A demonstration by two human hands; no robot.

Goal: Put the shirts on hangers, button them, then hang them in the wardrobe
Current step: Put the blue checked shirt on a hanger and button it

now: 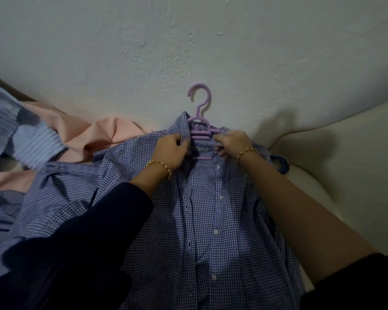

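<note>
Gingham shirt (211, 220) is on the purple hanger (199, 128), lying flat below its hook. Left hand (169, 151) pinches the collar just left of the hanger neck, right hand (231, 142) pinches it just right. Looks like the buttoning step, starting with the top button. Placket below looks open. Next: align the button with its hole. Other shirts (54, 175) lie left of the hanger.

Blue-white gingham shirt (211, 220), lilac hanger (199, 128), peach cloth (87, 135), gold bracelets (159, 166)
</note>
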